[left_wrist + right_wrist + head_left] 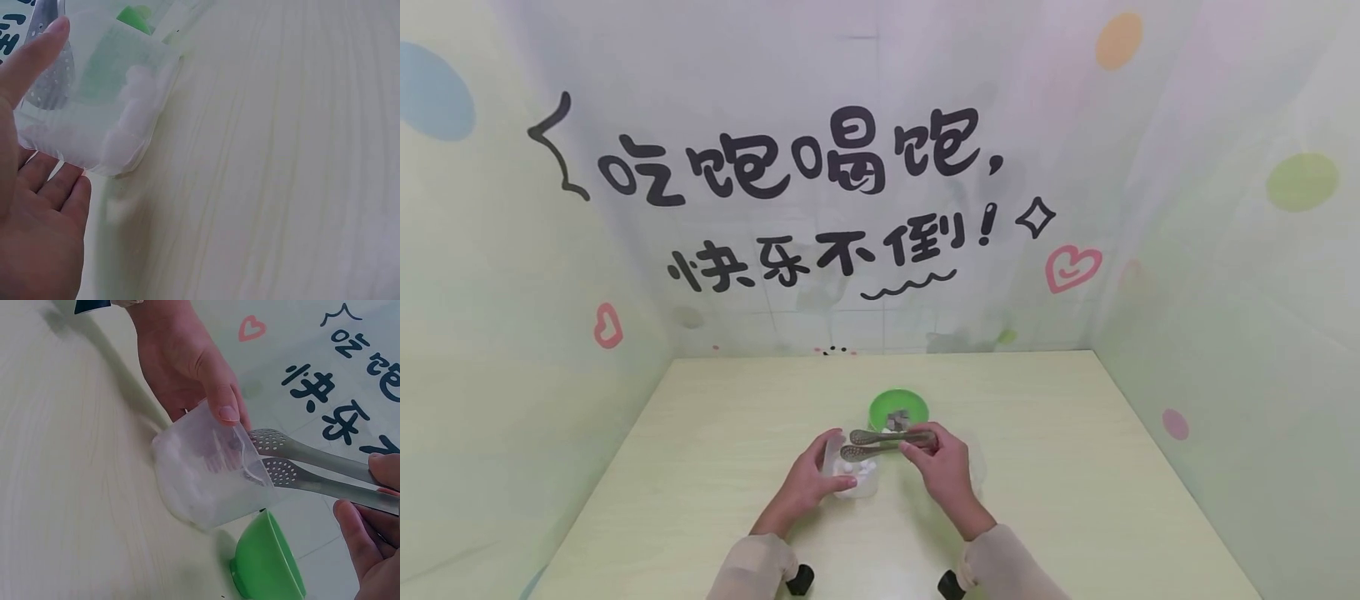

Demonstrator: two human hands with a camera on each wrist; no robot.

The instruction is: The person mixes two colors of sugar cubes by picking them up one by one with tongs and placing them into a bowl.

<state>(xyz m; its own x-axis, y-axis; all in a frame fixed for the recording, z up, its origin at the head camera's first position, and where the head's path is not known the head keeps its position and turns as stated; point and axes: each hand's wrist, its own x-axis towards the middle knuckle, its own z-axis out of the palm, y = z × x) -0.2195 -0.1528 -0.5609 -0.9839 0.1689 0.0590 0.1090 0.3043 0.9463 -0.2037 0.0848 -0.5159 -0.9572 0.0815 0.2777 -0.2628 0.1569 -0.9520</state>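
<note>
Our left hand [808,483] grips the clear cup [209,481]; right-hand fingers [359,534] pinch the tongs [887,443]. Only our left wrist view shows white balls [134,112] inside.

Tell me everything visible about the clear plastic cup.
The clear plastic cup is translucent, round and thin-walled, holding small white pieces. It stands on the pale wooden table, beside the green bowl. The left hand grips its rim and side. The perforated metal tongs' tips sit at its mouth, held by the right hand.
</note>
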